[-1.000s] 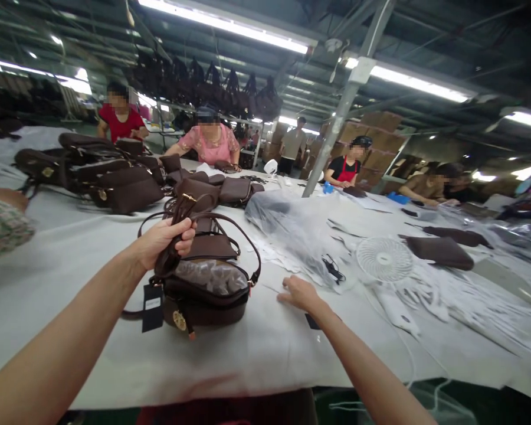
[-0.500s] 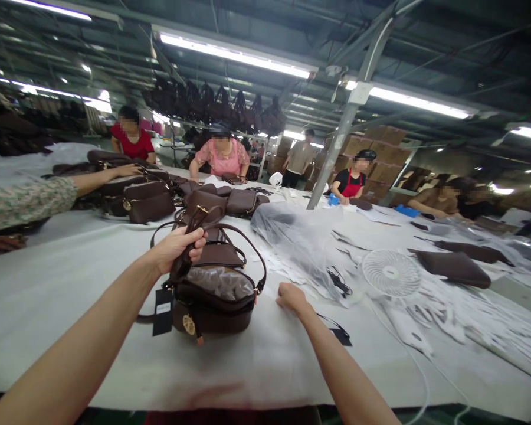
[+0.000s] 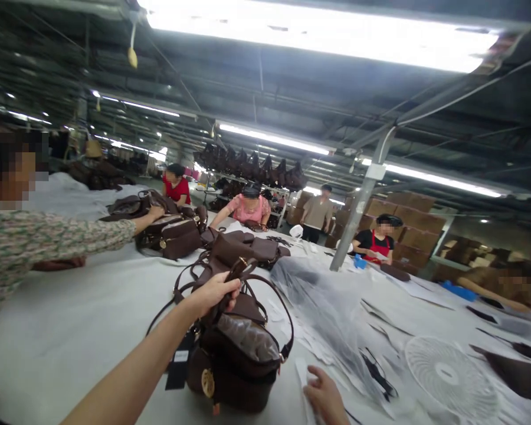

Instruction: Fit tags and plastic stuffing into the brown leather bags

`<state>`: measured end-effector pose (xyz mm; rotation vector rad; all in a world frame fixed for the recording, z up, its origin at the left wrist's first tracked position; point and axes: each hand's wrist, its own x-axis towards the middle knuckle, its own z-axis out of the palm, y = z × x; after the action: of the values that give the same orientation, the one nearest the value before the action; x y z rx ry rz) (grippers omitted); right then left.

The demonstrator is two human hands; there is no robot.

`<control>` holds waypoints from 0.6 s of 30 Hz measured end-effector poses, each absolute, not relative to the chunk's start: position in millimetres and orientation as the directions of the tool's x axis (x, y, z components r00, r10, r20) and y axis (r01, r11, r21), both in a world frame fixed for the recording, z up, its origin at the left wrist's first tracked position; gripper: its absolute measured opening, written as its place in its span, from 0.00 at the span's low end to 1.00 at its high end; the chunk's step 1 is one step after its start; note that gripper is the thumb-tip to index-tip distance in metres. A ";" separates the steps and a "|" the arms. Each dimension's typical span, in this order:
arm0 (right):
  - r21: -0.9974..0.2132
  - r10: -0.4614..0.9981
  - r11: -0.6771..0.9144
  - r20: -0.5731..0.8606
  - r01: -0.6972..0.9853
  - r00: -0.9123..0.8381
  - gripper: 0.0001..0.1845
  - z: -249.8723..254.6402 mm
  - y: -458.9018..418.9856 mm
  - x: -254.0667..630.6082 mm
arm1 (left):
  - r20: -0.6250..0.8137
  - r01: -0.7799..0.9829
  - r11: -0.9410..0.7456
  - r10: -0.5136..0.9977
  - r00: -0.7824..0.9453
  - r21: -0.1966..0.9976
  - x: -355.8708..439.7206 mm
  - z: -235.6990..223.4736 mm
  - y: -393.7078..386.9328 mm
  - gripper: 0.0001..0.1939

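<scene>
A dark brown handbag (image 3: 230, 378) stands upright on the white-covered table, its top unzipped and clear plastic stuffing (image 3: 248, 337) showing inside. My left hand (image 3: 223, 293) is closed round a gathered brown strap (image 3: 235, 273) above the bag's left end. The thin looped handle (image 3: 292, 319) arches over the right side. A gold medallion (image 3: 207, 382) hangs at the front, beside a black tag (image 3: 177, 366). Low on the right, my right hand (image 3: 324, 394) has curled fingers at a narrow white strip (image 3: 304, 383), seemingly pinching it; the fingertips are partly hidden.
More brown bags (image 3: 181, 236) are heaped behind, where a co-worker's hand (image 3: 156, 212) reaches in from the left. Clear plastic sheeting (image 3: 310, 301) lies right of the bag. Beyond it are a white fan (image 3: 446, 372) and black cords (image 3: 378, 375). Other people work across the table.
The view has tilted up and turned left, so things sit lower and farther right. My left hand keeps its hold on the strap. A white strip now shows at my right hand.
</scene>
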<state>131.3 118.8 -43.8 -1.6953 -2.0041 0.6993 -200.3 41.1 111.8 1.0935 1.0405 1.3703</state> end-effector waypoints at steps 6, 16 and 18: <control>-0.994 0.976 0.028 0.050 -0.104 -0.214 0.32 23.0 97.8 146.2 | 0.110 -0.165 -0.113 0.994 -0.027 0.980 -198.5 112.3 38.8 0.20; -0.986 0.742 0.099 0.163 -0.135 -0.650 0.46 78.8 51.5 10.7 | 0.158 -0.059 -0.159 0.987 -0.027 0.985 -201.4 121.4 26.5 0.15; -0.993 0.794 0.115 0.105 -0.022 -0.599 0.34 76.6 63.3 -7.6 | 0.176 -0.020 -0.176 0.984 -0.007 0.984 -202.5 123.5 25.0 0.13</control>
<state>-7.6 63.3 76.6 -0.7557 -1.7279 1.5575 -202.5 25.0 123.5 1.3201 1.1086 1.3513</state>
